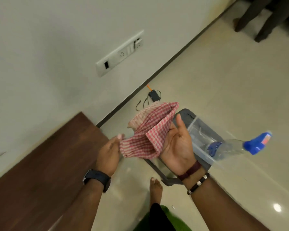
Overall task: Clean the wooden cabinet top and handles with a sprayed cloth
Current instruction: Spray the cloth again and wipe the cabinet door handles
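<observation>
A red-and-white checked cloth (148,130) hangs between my two hands at the frame's centre. My left hand (109,154) pinches its lower left corner. My right hand (177,144) is palm up under the cloth's right side, fingers behind the fabric, thumb raised. The dark wooden cabinet top (45,164) fills the lower left, against the wall. A clear spray bottle with a blue head (237,145) lies on its side to the right of my right hand.
A grey stool (187,117) carries a clear plastic box (202,135) under my right hand. A small black device with cables (153,95) lies on the tiled floor by the wall. A switchboard (120,53) is on the wall. My bare foot (155,187) stands below.
</observation>
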